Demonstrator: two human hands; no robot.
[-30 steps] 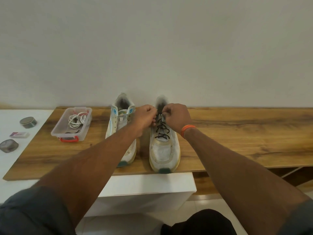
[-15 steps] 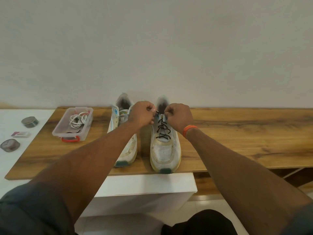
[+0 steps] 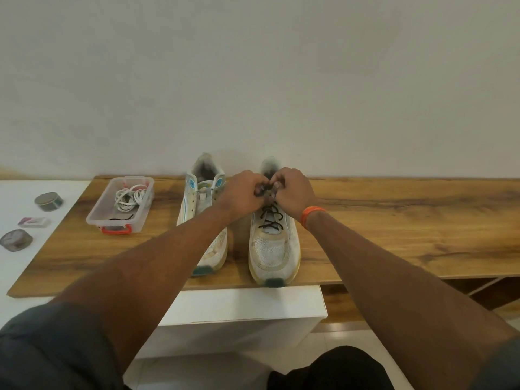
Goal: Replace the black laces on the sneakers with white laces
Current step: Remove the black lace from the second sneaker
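Two white sneakers stand side by side on a wooden board (image 3: 394, 220), toes toward the near edge and heels toward the far wall. The right sneaker (image 3: 274, 249) carries a black lace (image 3: 270, 218) criss-crossed over its tongue, and both hands meet at the far, top end of that lacing. The left hand (image 3: 243, 192) comes in from the left with its fingers curled, pinching the black lace at the top eyelets; the right hand (image 3: 294, 192), with an orange wristband (image 3: 312, 215) on its wrist, curls in from the right and pinches the same lace just beside it. The knuckles of the two hands nearly touch, and the lace ends between them are too small to make out clearly. The left sneaker (image 3: 204, 218) sits just left of the left forearm, with no lace visible on it. Further left on the board, well apart from the hands, a clear plastic box (image 3: 121, 206) with a red clip holds a coiled bundle of white laces (image 3: 130, 197). Beyond the board's left end, a white surface (image 3: 14, 263) bears three small objects.
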